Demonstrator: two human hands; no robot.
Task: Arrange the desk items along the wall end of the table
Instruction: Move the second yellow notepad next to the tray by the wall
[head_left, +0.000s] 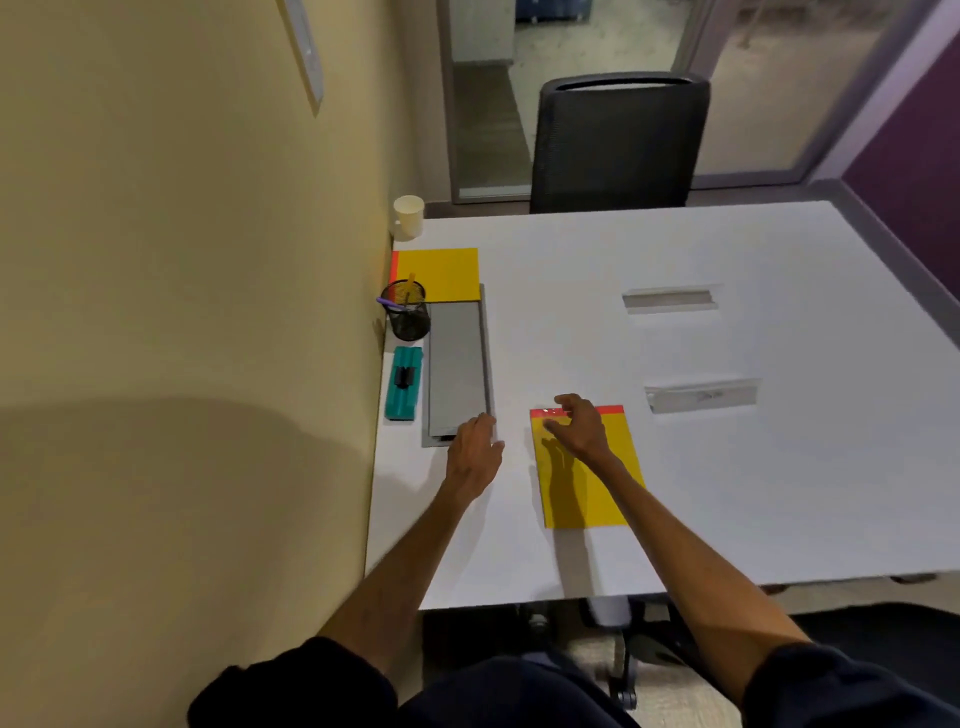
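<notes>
A yellow notepad with a red top strip (589, 483) lies flat near the middle front of the white table (727, 493). My right hand (579, 426) hovers over its top end with fingers spread and loosely bent, holding nothing. My left hand (475, 452) rests palm down on the table, fingertips at the near end of the grey cable-tray lid (460, 369). Along the wall stand a second yellow notepad (441, 273), a black mesh pen holder (408, 312), a teal eraser block (404, 382) and a paper cup (409, 215).
The cream wall (208, 312) runs along the table's left edge. Two grey cable slots (670, 300) (701, 395) are set into the tabletop on the right. A black mesh chair (618, 140) stands behind the far edge. A chair base shows under the near edge.
</notes>
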